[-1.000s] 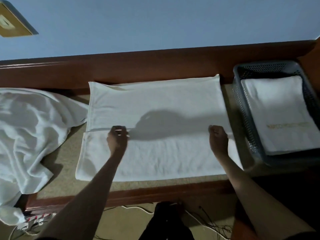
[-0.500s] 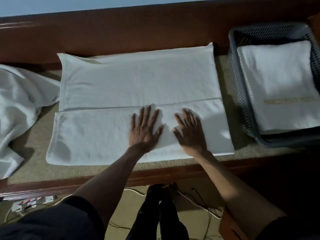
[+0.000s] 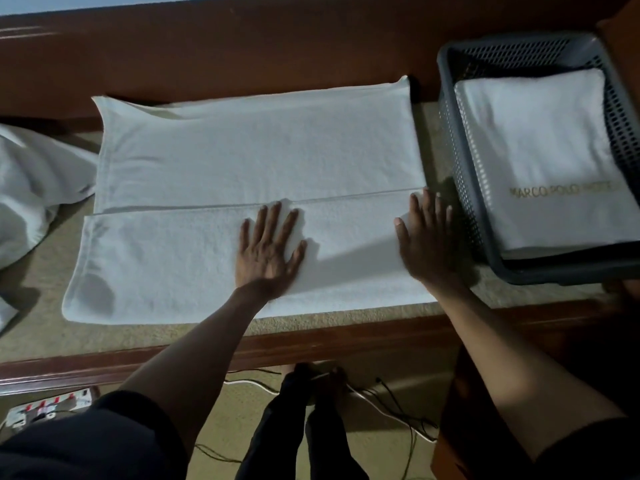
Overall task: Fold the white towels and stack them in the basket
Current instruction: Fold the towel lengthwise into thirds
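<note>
Head camera shows the white towel [image 3: 256,157] spread on the table [image 3: 104,336] just left of the grey basket [image 3: 554,273], its near strip folded up over the rest. The left hand [image 3: 268,254] presses flat on that strip well left of the basket, and the right hand [image 3: 426,247] lies flat at the towel's end nearest the basket; each grip is wide, fingers straight and spread, holding nothing. Inside the basket lies a folded towel [image 3: 540,150] with gold lettering, and far left of the basket sits a crumpled white pile [image 3: 31,188].
</note>
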